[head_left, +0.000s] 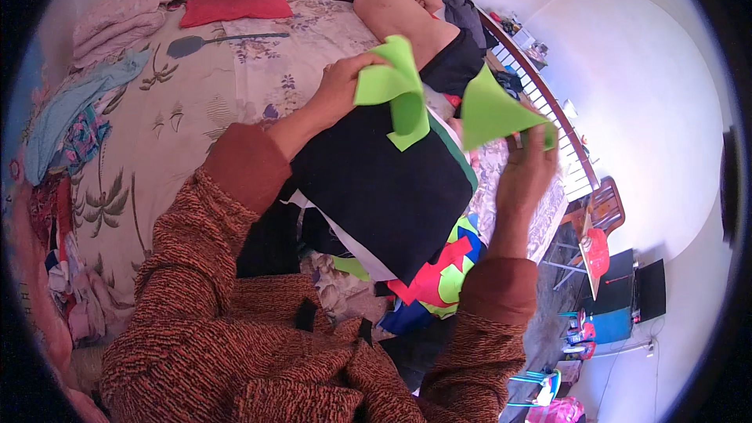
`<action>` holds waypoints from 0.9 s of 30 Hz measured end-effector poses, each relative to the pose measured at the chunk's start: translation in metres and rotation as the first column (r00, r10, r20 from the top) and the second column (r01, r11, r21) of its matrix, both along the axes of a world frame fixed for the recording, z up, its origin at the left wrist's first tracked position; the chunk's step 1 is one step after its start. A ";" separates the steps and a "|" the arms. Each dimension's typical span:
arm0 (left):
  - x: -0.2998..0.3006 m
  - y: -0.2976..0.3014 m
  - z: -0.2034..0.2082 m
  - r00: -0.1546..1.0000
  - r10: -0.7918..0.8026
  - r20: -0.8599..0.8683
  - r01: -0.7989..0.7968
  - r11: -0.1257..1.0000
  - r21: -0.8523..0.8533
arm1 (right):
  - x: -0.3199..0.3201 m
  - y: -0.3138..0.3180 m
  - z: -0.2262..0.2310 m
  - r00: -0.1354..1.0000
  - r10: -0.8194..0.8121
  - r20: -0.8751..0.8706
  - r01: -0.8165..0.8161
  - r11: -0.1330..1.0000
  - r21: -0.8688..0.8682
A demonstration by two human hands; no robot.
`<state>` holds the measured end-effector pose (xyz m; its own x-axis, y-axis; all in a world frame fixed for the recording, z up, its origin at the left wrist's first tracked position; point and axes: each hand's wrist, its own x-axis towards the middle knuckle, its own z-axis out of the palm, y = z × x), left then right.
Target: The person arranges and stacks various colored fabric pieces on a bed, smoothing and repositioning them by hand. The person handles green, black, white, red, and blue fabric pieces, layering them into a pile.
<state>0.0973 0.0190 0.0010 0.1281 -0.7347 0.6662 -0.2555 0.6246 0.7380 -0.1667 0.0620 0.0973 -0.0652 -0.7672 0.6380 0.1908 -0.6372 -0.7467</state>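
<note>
My left hand (342,88) is closed on a bright green felt piece (398,88), which curls and hangs down over a black cloth sheet (384,188). To the right, my right hand (531,164) pinches a second green felt piece (497,112) by its lower right corner, holding it up and apart from the first. Beneath both hands the black sheet lies spread, with a white layer (348,243) showing along its near edge and a dark green strip along its right edge. Coloured scraps (439,278) in red, green and blue lie in a heap near my right forearm.
The bed (188,117) has a patterned cover, a red pillow (235,5), a fly swatter (188,45) and folded bedding (117,23). Another person (403,12) lies at the far side beside a railing (540,86). A small table (586,254) stands at the right.
</note>
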 end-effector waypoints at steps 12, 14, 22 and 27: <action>0.063 0.040 -0.042 0.969 0.136 0.205 -0.180 0.960 0.217 | -0.018 0.015 -0.092 0.595 -0.194 -0.780 0.080 0.980 -0.183; 0.063 0.036 -0.028 0.908 0.310 0.281 -0.350 0.931 0.104 | -0.020 0.019 -0.088 0.568 -0.193 -0.800 0.067 0.980 -0.188; -0.012 -0.024 0.019 0.776 0.017 0.631 -0.200 0.955 0.220 | -0.020 0.011 -0.087 0.613 -0.141 -0.777 0.041 0.988 -0.147; -0.033 -0.059 0.009 0.623 -0.214 0.752 -0.054 0.948 0.315 | -0.013 -0.001 -0.085 0.579 -0.249 -0.776 -0.004 0.951 -0.309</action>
<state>0.0640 -0.0403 0.0104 -0.4001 -0.8814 0.2510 -0.7687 0.4719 0.4317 -0.1800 0.0610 0.0127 0.4857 -0.5973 0.6382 -0.4956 -0.7896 -0.3619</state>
